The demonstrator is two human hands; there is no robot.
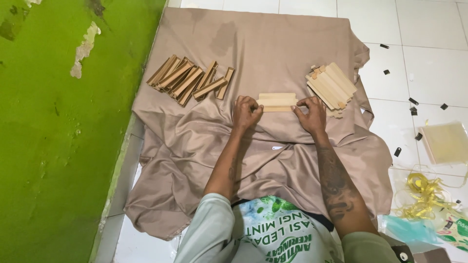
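Note:
A pale cardboard piece [277, 102], long and flat, lies on a beige cloth [263, 53] spread over the floor. My left hand [246, 113] pinches its left end, and my right hand [310, 113] grips its right end. Both hands press the piece against the cloth. To the left sits a heap of brown folded cardboard strips [189, 81]. To the right rests a stack of pale flat cardboard pieces [331, 85], close to my right hand.
A green wall [58, 136] with peeling paint runs along the left. White floor tiles [424, 63] on the right carry small black scraps [413, 102], a clear plastic sleeve [446, 142], yellow ribbon [425, 194] and a plastic bag [414, 231].

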